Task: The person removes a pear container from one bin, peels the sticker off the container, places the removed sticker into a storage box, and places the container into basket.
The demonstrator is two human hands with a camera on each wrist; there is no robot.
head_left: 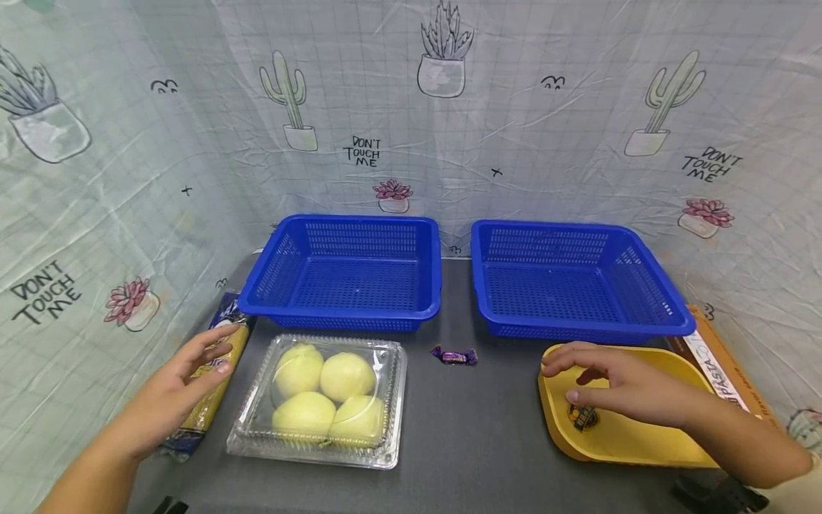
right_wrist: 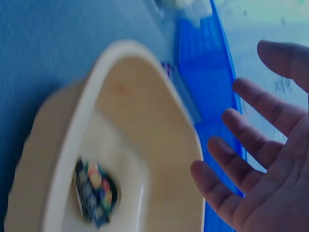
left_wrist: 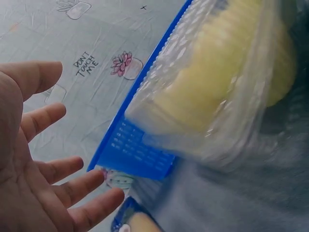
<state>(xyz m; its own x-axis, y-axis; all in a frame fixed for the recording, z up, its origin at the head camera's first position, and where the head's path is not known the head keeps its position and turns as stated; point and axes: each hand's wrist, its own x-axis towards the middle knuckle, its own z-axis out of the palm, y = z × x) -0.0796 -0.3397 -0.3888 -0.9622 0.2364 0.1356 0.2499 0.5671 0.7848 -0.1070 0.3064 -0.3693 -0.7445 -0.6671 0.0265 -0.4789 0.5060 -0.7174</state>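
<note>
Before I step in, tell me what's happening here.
Nothing is being held. A person's left hand hovers beside a clear box of yellow fruit; the right hand hovers near a yellow tray. Two blue baskets stand behind, and a purple-wrapped item lies between box and tray.

Smooth, matt-looking plastic tub [head_left: 632, 441]
</note>
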